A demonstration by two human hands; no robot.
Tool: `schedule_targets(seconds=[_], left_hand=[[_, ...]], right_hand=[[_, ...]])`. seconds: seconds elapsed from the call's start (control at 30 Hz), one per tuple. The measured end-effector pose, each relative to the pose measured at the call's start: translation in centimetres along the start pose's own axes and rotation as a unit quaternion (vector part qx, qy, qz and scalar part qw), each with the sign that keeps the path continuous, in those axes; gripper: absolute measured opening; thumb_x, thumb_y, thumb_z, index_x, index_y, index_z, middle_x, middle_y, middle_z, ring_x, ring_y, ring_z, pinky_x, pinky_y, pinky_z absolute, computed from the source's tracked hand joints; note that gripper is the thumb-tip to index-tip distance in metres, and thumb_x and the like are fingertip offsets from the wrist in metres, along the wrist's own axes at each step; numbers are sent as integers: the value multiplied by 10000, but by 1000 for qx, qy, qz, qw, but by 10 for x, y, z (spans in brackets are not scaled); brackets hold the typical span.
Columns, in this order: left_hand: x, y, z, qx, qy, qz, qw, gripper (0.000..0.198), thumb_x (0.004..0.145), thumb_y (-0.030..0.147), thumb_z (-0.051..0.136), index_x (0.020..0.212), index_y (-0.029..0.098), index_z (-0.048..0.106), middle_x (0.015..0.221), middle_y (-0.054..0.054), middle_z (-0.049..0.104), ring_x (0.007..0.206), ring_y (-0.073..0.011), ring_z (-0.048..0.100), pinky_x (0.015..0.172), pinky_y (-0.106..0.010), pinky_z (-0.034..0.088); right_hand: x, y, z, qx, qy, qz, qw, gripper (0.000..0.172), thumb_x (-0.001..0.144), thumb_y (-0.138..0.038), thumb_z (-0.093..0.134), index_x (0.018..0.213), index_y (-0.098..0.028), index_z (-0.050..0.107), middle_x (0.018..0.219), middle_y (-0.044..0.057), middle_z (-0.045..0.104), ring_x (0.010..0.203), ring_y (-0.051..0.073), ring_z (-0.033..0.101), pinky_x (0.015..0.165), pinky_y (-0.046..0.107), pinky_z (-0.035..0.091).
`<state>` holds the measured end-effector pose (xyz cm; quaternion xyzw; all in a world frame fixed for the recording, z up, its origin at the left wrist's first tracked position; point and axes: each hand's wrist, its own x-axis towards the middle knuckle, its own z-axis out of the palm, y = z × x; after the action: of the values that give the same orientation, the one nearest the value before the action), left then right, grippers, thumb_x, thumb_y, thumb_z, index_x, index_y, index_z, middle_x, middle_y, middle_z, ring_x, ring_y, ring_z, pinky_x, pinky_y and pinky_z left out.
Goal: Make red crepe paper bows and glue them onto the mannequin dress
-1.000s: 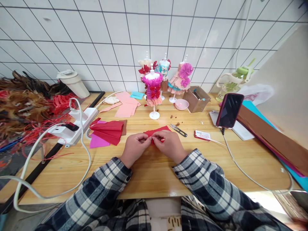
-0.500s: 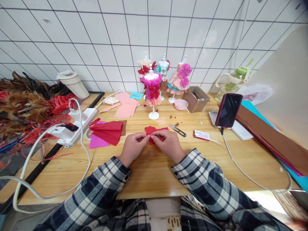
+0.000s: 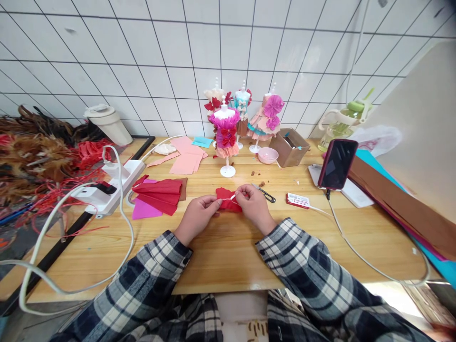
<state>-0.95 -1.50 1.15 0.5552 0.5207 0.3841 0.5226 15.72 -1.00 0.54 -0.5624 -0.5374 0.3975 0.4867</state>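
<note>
Left hand (image 3: 199, 212) and right hand (image 3: 253, 204) pinch a white string (image 3: 232, 196) over red paper (image 3: 224, 193) between them, seemingly not tied yet; at twelve o'clock, the front dress form (image 3: 227, 135) already wears ruffles.

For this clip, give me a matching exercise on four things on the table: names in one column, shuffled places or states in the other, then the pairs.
Things
1. pink bowl
2. red piece
3. phone
4. snips

Places and states
A. tilted up, with a cable at its lower edge
B. just beyond the right hand, its dark handle showing
C. beside the cardboard box
D. between the left hand and the right, behind a white strand

Pairs: 1-C, 2-D, 3-A, 4-B
</note>
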Motion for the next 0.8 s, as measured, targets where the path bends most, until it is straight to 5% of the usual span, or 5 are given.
schedule_targets(seconds=[0.17,0.37,0.57,0.8], left_hand=[[2,-1,-10,-121,1,-74,990,365,670,457,725,845,141,671,820,-54,725,796,-194,680,714,-282,541],[8,-2,-22,-249,64,-89,962,216,744,281,703,894,135,656,874,-81,730,756,-143,692,720,-242,559],[17,-5,-39,-131,40,-123,983,174,752,231,689,881,118,662,807,-90,727,732,-156,696,667,-232,564],[21,-9,-46,50,45,-143,988,261,753,228,612,999,138,610,671,-40,683,583,-124,631,472,-175,467]], right_hand=[[4,3,-2,207,47,136,968,173,753,-379,526,773,-220,460,451,-118,341,348,64,285,333,182,179],[12,10,-10,287,114,130,942,178,703,-329,571,734,-215,437,486,-117,361,358,43,285,322,162,183],[23,18,-19,339,180,97,918,169,716,-334,557,744,-203,455,602,-73,498,529,68,492,477,168,401],[33,21,-33,420,173,96,886,148,748,-286,536,759,-222,404,760,-31,621,672,100,601,670,256,510]])
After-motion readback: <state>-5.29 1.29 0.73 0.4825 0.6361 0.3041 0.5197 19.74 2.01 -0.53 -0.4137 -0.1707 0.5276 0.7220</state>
